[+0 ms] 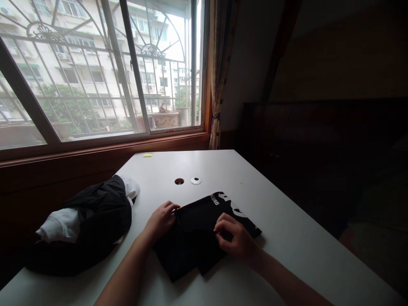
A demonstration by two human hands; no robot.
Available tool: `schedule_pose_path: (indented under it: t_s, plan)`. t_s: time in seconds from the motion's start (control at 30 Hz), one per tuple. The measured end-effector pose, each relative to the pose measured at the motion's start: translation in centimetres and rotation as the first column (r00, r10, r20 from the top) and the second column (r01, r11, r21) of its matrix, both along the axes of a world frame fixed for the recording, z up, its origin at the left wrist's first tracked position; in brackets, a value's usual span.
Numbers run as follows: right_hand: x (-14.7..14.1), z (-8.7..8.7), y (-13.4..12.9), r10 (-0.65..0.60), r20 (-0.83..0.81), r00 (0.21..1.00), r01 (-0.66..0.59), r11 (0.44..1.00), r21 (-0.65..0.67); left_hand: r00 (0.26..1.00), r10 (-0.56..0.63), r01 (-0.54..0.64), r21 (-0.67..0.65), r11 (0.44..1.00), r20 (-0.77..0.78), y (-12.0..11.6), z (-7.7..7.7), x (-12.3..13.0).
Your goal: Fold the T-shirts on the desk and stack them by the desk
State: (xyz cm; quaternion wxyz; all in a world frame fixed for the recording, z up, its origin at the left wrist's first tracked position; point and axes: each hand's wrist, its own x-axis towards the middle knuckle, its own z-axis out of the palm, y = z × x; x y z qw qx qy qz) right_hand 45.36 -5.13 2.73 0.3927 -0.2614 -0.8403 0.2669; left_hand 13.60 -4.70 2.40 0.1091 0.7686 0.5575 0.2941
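Note:
A black garment with white lettering point(199, 225) lies partly folded on the white table point(270, 199), its printed part toward the back right. My left hand point(162, 219) is at the garment's upper left edge, fingers closed on the cloth beside a small yellow bit. Over the right part of the garment is my right hand point(234, 236), fingers curled and thumb near the fingertips, pinching the dark fabric. Under both hands the cloth's lower part forms two dark flaps pointing toward me.
A pile of black and white clothes point(98, 216) rests at the table's left edge. Farther back are a round hole point(179, 181), a white round cover point(195, 181) and a yellow sticker point(148, 155). A window point(95, 72) and curtain point(219, 76) stand behind.

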Motion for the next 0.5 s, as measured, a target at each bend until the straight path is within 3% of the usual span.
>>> schedule_pose_path:
  t_s: [0.13,0.27,0.5]
  plan:
    - [0.3,0.6,-1.0,0.134,0.12,0.984,-0.137,0.991,0.01,0.997,-0.076,0.076,0.03,0.997,0.003,-0.4,0.2,0.0]
    - [0.2,0.5,-2.2,0.207,0.311,0.927,-0.235,0.971,0.053,0.999,-0.038,0.038,0.032,0.999,0.005,-0.3,0.1,0.1]
    - [-1.3,-0.6,-2.9,0.063,0.525,0.848,-0.314,0.859,0.403,1.0,0.002,-0.002,0.038,0.999,-0.003,0.0,-0.6,0.0]
